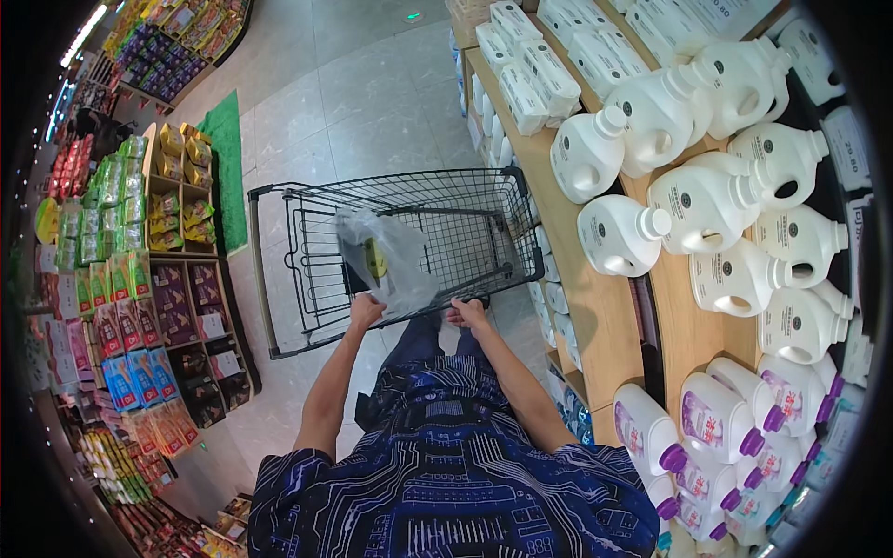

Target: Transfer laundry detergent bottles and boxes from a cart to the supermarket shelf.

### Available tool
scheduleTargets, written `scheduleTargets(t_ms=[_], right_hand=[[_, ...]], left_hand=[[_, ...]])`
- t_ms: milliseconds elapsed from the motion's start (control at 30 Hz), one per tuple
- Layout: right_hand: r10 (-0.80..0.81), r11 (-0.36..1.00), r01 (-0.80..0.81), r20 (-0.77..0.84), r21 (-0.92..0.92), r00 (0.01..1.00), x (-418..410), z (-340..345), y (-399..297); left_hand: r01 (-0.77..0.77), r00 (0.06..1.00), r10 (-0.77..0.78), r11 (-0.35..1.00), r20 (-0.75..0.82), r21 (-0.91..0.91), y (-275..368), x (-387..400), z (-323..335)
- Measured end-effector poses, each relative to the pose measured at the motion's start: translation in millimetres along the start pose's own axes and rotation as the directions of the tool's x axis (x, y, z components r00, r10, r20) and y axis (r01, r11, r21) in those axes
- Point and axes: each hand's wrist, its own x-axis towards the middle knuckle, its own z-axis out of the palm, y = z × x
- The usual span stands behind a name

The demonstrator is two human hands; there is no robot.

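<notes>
A black wire shopping cart stands sideways before me, its handle bar towards the left. Inside it lies a thin, clear plastic bag with a yellow-green item showing through. My left hand is at the near side rim, fingers curled beside the bag's lower edge; whether they grip bag or rim is unclear. Farther right, my right hand has its fingers bent, with the fingertips at the same rim. Its grip is partly hidden.
On the right, a stepped wooden display bears white jugs, purple-capped bottles and wrapped white packs. Packaged snacks fill shelves on the left. A green mat lies on the grey tiled floor.
</notes>
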Motion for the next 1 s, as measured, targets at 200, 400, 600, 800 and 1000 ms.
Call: scheduleTargets(t_ms=[200,400,600,800,1000], right_hand=[[0.109,0.905,-0.106,-0.015,-0.412,0.994,-18.7,-2.4,-32.5],[-0.552,0.527,0.262,-0.091,-0.808,0.829,2.4,59.3,-57.4],[-0.464,0.579,0.097,-0.229,-0.81,0.856,83.5,108.6,-17.6],[-0.435,0.498,0.17,-0.075,-0.85,0.897,80.3,128.8,-13.7],[-0.665,0.439,0.34,-0.046,-0.831,0.746,1.7,121.2,-65.4]], left_hand=[[-0.217,0.973,0.229,0.957,0.039,-0.194,31.4,9.5,31.2],[-0.201,0.975,0.215,0.96,0.05,-0.196,24.7,14.5,16.2],[-0.322,0.914,0.266,0.935,-0.305,-0.149,24.8,42.8,-40.7],[-0.507,0.752,0.444,0.862,-0.488,0.003,34.9,109.3,-112.9],[-0.68,0.622,0.726,0.687,-0.293,0.256,49.6,163.7,-108.6]])
